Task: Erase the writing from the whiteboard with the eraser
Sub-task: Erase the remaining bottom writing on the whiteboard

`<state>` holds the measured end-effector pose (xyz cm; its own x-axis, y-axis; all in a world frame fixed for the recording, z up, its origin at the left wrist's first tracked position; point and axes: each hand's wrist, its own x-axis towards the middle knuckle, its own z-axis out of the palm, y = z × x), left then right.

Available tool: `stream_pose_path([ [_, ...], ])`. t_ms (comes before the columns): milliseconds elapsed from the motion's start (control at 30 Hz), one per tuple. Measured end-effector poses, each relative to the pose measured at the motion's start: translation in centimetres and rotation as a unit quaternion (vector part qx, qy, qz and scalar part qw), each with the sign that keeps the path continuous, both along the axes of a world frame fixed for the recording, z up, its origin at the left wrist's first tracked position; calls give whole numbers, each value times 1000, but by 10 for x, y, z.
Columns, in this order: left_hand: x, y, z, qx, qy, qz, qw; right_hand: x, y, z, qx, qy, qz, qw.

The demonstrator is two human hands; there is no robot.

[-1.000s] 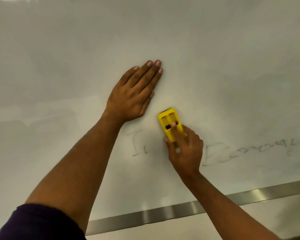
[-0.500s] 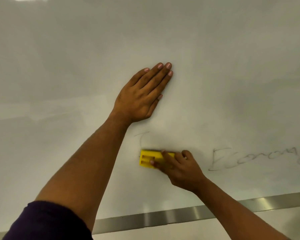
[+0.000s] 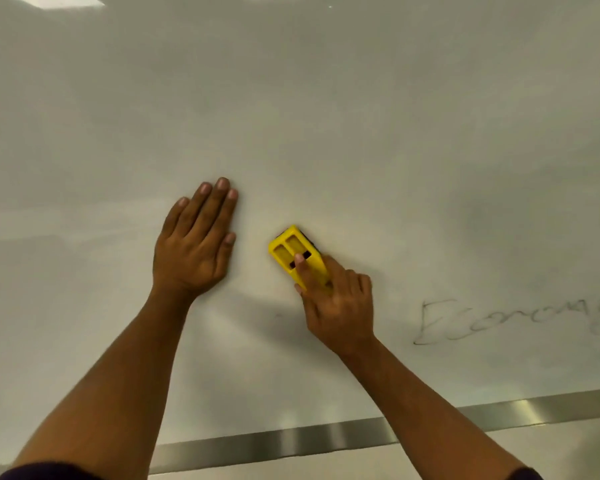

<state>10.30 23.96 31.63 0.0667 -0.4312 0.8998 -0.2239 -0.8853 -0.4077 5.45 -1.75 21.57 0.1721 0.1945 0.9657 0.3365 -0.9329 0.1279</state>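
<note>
The right hand (image 3: 340, 306) gripped the yellow eraser (image 3: 297, 256), fingers curled over its back, pressing it flat to the whiteboard (image 3: 326, 116). Just left of the eraser, the left hand (image 3: 194, 244) lay flat and spread on the board, holding nothing. Around the eraser the board looked clean. Well to its right, the word "Economy" (image 3: 513, 320) was left to wipe; roughly halfway, I'd judge.

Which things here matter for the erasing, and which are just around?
In the job: yellow eraser, gripped by the right hand; whiteboard; remaining word "Economy"; left hand flat on the board.
Just there: metal strip along the board's bottom edge.
</note>
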Motion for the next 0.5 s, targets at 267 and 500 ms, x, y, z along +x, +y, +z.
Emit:
stream_pose_path([
  [267, 3, -7, -12, -48, 7, -7, 999, 4, -12, -26, -149, -4, 10, 989],
  [500, -2, -26, -24, -110, 28, -21, 993, -5, -38, -55, -376, 21, 86, 922],
])
